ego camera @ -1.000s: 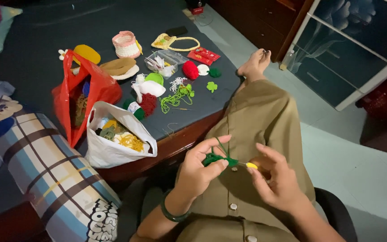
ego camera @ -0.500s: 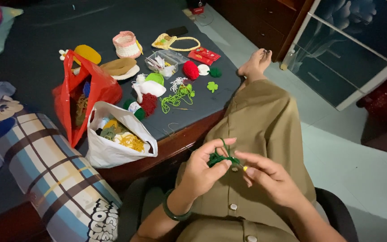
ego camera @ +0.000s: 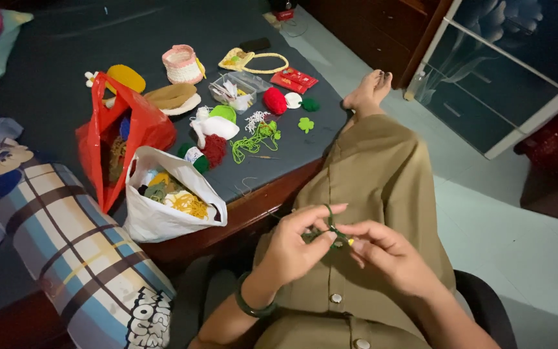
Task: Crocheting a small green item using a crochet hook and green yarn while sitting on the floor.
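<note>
Left hand [ego camera: 295, 249] and right hand [ego camera: 389, 255]: fingers pinched closed on small dark green crochet piece [ego camera: 330, 234], held over lap. Piece small, barely begun. Finished crochet items [ego camera: 278, 101], loose green yarn [ego camera: 253, 141] on bed [ego camera: 46, 84].

A red bag [ego camera: 114, 139] stands open on the dark bed [ego camera: 46, 71], and everything else is placed from it. Just below it, touching, a white bag [ego camera: 163, 216] shows yellow and green yarn. Left and below lies a plaid bolster [ego camera: 79, 258]. Above the red bag sit a yellow piece [ego camera: 126, 77] and, to the right of that, a pink-and-white basket [ego camera: 182, 63]. Right of the red bag are a tan piece [ego camera: 172, 97], a clear box [ego camera: 237, 90], a red ball [ego camera: 275, 101], loose green yarn [ego camera: 253, 142] and a small green clover [ego camera: 305, 124]. Farther right, a cream hoop [ego camera: 253, 61] and a red packet [ego camera: 295, 80]. Beyond the bed's edge stands a glass-fronted cabinet [ego camera: 505, 77].
</note>
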